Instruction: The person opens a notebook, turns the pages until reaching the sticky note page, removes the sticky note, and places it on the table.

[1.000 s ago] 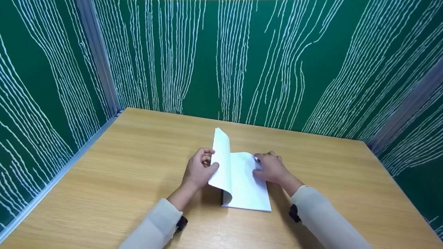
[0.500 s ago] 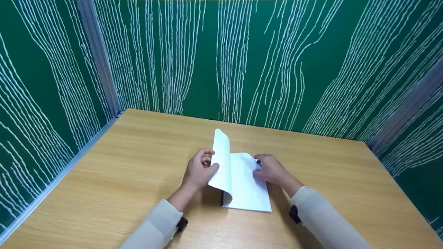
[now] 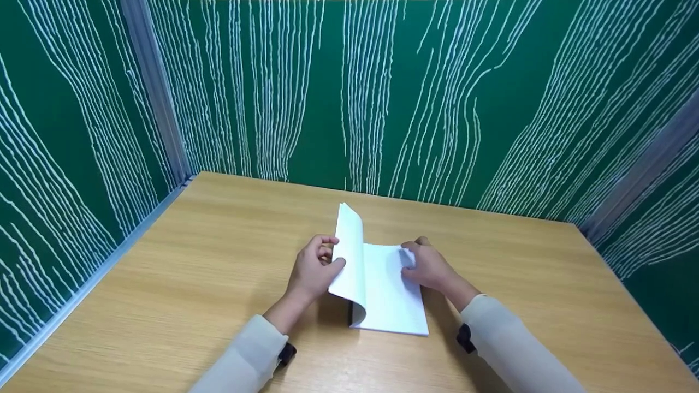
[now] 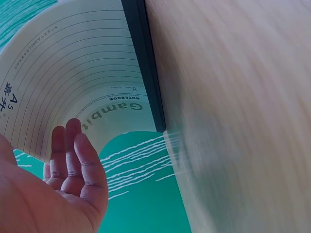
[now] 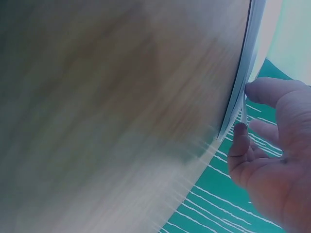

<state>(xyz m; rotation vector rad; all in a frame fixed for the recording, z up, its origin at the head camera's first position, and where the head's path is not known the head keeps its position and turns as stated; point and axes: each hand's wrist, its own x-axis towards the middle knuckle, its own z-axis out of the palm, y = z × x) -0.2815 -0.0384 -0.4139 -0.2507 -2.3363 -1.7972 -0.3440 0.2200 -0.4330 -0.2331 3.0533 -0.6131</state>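
Observation:
A white-paged notebook point(image 3: 390, 297) lies on the wooden table, its left part raised and curling upright. My left hand point(image 3: 314, 270) holds that raised part, thumb on the pages and fingers behind. From the left wrist view, the lined cover point(image 4: 87, 53) bends away from a black spine strip point(image 4: 146, 68) and bears the words "Gambit" and "NOTEBOOK". At the upper right corner of the flat pages, my right hand point(image 3: 432, 268) has its thumb on the paper. A thin paper edge point(image 5: 244, 112) shows between its thumb and fingertips in the right wrist view.
The wooden table point(image 3: 218, 234) extends around the notebook on all sides. Green panels point(image 3: 317, 109) with wavy white lines stand behind it and at both sides. Metal posts point(image 3: 155, 87) mark the corners. Dark bands point(image 3: 286, 355) sit at both wrists.
The curled upper right corner of the flat pages has straightened out, and a dark spot by the right fingers has gone from sight. My right fingers have shifted slightly; my left hand stays put.

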